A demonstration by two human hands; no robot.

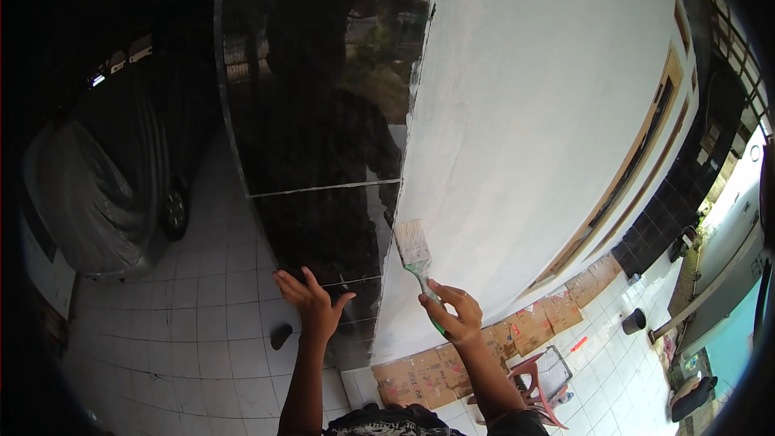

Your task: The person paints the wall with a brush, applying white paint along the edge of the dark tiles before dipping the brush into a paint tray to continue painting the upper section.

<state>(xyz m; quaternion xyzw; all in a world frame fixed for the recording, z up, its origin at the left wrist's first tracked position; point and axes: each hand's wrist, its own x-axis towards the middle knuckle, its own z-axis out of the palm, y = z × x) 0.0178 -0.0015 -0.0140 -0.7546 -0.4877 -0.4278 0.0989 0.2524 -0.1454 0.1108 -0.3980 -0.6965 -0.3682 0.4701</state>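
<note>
My right hand (454, 314) is closed round the green handle of a paintbrush (414, 250). The brush points up, and its pale bristles meet the white wall (517, 113) close to its left edge, beside the black tiles. My left hand (311, 296) is spread, with its fingers apart, at the lower left edge of the glossy black tiled panel (315, 129); whether it touches the tiles I cannot tell. Pale lines run between the tiles, and the panel mirrors a dark figure.
Cardboard sheets (420, 379) lie along the wall's foot. A red chair (537, 387), a tray (553, 374) and a dark bucket (634, 321) stand to the right. A covered car (105, 178) is at the left. Wood-framed openings (622, 186) break the wall.
</note>
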